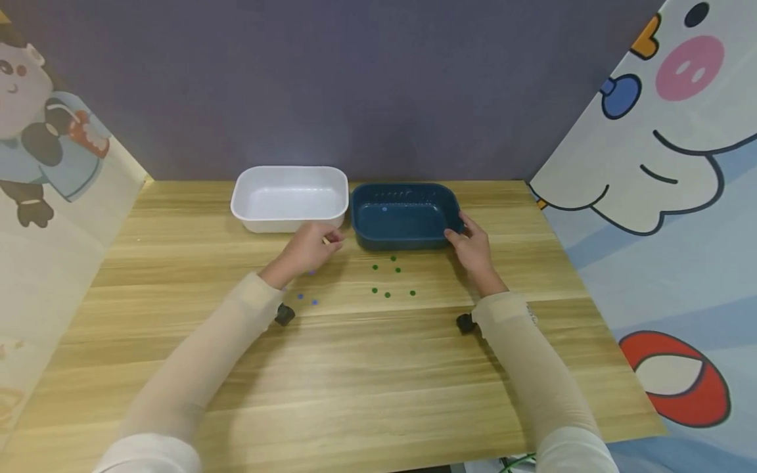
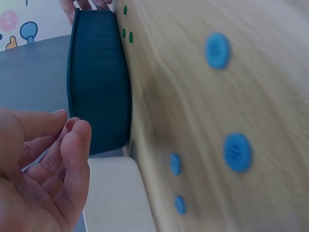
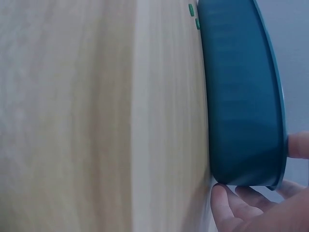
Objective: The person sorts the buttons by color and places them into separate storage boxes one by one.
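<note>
Left hand (image 1: 309, 246) hovers off the near left corner of the blue bin (image 1: 408, 242), thumb and fingertips drawn together; the head view hints at something pale there, but the left wrist view settles nothing, so I cannot tell whether they pinch anything. The right hand (image 1: 473, 253) grips the blue bin's right end; the right wrist view adds fingers low against the outer end wall and another digit over the rim. Only the head view looks inside, where one blue disc (image 1: 384, 209) lies. It also shows six green discs (image 1: 387, 295) on the table (image 1: 384, 394) before the blue bin; the left wrist view catches three, the right two. Four loose blue discs (image 2: 238, 152), clear in the left wrist view, lie left of the green ones, partly hidden from the head view. Just beside the blue bin, on its left, stands the white bin (image 1: 278, 225)
</note>
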Demonstrator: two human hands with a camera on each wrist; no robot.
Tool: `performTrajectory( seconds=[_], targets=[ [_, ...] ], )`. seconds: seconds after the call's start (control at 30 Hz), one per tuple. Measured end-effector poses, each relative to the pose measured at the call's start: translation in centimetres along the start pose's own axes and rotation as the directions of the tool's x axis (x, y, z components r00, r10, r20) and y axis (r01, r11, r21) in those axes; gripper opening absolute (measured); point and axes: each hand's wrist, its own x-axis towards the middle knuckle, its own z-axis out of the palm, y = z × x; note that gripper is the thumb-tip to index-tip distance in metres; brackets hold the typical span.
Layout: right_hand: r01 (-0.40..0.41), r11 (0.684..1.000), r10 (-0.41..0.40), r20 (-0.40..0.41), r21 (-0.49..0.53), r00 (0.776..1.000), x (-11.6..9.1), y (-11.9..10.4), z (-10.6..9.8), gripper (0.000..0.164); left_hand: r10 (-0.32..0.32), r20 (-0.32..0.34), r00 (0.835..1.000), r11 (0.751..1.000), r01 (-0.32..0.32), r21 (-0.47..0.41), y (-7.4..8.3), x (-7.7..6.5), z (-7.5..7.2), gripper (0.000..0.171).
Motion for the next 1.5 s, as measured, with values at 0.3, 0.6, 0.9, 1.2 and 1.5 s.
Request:
performTrajectory(
  seconds=[0.3,0.6,0.9,1.2,1.5],
  targets=[
    [0.004,1.000,-0.004,0.001,0.007,1.000,0.1,0.2,0.1,0.065,-0.024,0.041,0.999,0.997,0.021,0.078,-1.1,-1.5,-0.2,0.011],
    [0.008,1.000,-0.008,0.014,0.004,1.000,0.0,0.0,-0.1,0.065,-0.097,0.098,0.990,0.987,0.083,0.136,-1.6,-2.3,-0.3,0.012],
    [-0.001,1.000,0.001,0.007,0.022,1.000,0.0,0.1,-0.1,0.066,-0.156,0.143,0.977,0.971,0.125,0.202,-1.8,-2.8,-0.6,0.012],
    [0.009,1.000,-0.009,0.004,0.014,1.000,-0.1,-0.2,0.0,0.065,-0.188,0.192,0.963,0.953,0.132,0.274,-2.5,-3.2,-0.6,0.014],
    [0.022,1.000,-0.022,-0.001,0.006,1.000,-0.1,0.1,0.0,0.065,-0.188,0.222,0.957,0.946,0.116,0.304,-2.7,-3.4,-0.8,0.015]
  ],
)
